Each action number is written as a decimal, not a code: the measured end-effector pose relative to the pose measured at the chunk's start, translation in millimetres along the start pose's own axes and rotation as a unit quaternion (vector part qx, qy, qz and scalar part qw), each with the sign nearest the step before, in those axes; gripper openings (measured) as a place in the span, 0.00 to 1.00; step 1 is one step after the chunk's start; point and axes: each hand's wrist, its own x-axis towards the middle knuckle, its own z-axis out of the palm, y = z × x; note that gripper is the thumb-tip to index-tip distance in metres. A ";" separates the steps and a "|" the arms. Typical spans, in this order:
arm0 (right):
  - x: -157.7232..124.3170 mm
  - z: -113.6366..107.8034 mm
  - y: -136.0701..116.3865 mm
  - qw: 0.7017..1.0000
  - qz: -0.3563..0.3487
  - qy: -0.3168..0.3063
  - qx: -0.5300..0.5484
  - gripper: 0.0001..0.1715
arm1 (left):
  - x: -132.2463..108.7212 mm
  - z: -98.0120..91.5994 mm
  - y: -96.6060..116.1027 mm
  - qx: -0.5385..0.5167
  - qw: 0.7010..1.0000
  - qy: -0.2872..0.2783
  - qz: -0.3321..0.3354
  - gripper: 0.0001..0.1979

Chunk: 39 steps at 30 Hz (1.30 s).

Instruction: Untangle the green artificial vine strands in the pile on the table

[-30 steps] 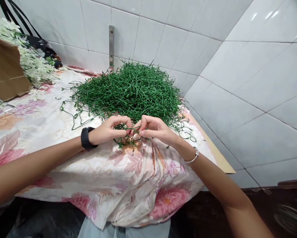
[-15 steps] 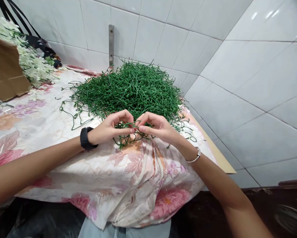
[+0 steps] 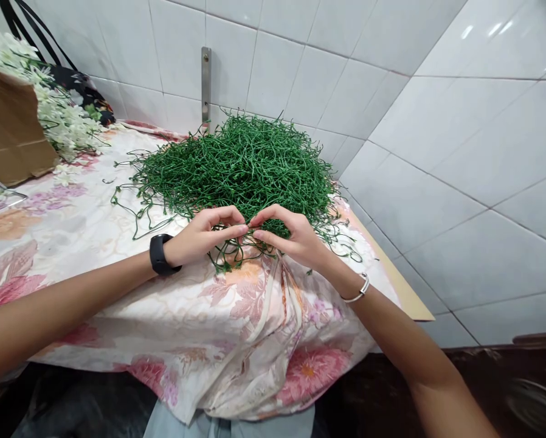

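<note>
In the head view, my left hand point(image 3: 213, 231), wearing a black wristband, pinches a thin green artificial stem point(image 3: 230, 249) between thumb and forefinger. My right hand point(image 3: 289, 234), with a silver bracelet at the wrist, meets it fingertip to fingertip. Its thumb and forefinger close around the same spot, where the fingers partly hide the stem. Loose green strands with small knobby ends hang below my left hand over the cloth. Just beyond both hands rises a large tangled heap of green stems point(image 3: 255, 161).
A floral cloth point(image 3: 172, 316) covers the table and drapes over its front edge. White artificial flowers point(image 3: 67, 121), a brown cardboard piece point(image 3: 13, 128) and a dark bag point(image 3: 79, 88) are at the left. Tiled walls point(image 3: 459, 152) border the back and right; a metal bracket point(image 3: 206, 82) is upright there.
Both hands stay in nearly the same place. My right thumb has dropped slightly away from its forefinger, and the left thumb and forefinger have drawn closer to the right fingertips.
</note>
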 end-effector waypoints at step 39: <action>-8.6 25.9 8.0 0.994 -0.001 -0.047 -0.096 0.17 | -1.3 9.6 -3.2 0.239 0.970 -0.025 0.035 0.12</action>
